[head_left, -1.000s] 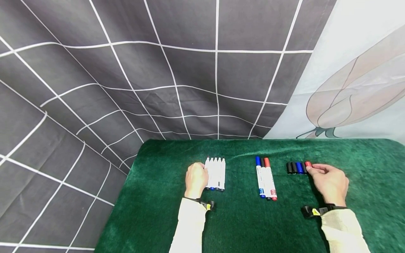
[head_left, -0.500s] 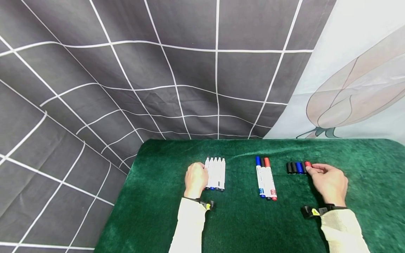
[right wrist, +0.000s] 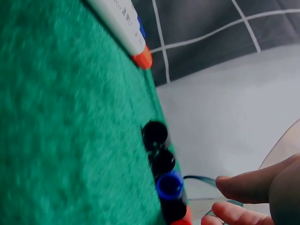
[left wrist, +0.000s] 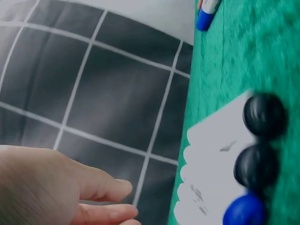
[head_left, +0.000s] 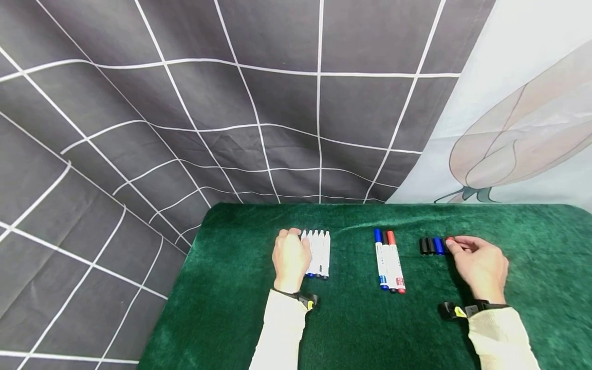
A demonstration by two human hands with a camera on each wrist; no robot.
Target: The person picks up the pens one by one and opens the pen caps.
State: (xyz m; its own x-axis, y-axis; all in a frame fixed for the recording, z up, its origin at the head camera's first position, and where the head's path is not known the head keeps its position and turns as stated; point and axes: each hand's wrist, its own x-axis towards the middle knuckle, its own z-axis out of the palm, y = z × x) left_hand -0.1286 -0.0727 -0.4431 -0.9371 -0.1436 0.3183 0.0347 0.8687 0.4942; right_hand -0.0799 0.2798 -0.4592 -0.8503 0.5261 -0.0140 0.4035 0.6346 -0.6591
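In the head view a row of uncapped white whiteboard markers [head_left: 319,257] lies side by side, tips facing away. My left hand [head_left: 290,259] is at the row's left side, covering part of the leftmost marker. Its thumb and forefinger point forward, nearly together, in the left wrist view. To the right lies a line of black, blue and red marker caps [head_left: 437,246]. My right hand [head_left: 481,267] has its thumb and forefinger right at the red cap [head_left: 450,239] on the line's right end. Those fingers stand slightly apart in the right wrist view, beside the caps.
Three capped markers [head_left: 389,261], blue, black and red, lie together between the hands. Everything rests on a green velvety cloth [head_left: 351,329]. A dark grey curtain with white grid lines [head_left: 277,103] hangs behind and at the left, with a white printed one [head_left: 509,128] at the right.
My left hand has moved a little forward and right, now covering more of the left end of the marker row. The right-hand fingers have shifted slightly over the red cap, hiding more of it.
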